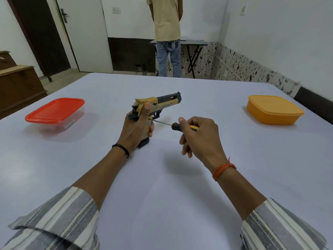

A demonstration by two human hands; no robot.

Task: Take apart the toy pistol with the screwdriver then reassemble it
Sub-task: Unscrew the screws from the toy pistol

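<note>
- The left hand [135, 127] grips the handle of the tan-and-black plastic toy pistol [156, 107], standing butt-down at the centre of the white table [162, 177].
- The right hand [198, 136], just right, clasps the black-and-yellow screwdriver [173, 125], tip at the grip.

The left hand [134, 128] wraps the handle of the yellow-and-black toy pistol [156, 105], standing it upright on its base mid-surface, barrel pointing toward the far right corner. The right hand [198, 136] closes on the screwdriver [177, 125] — its tip meets the pistol just beside the left thumb. A red-lidded container [55, 112] sits near the surface's [162, 177] left edge, an orange container [274, 110] near the right.
</note>
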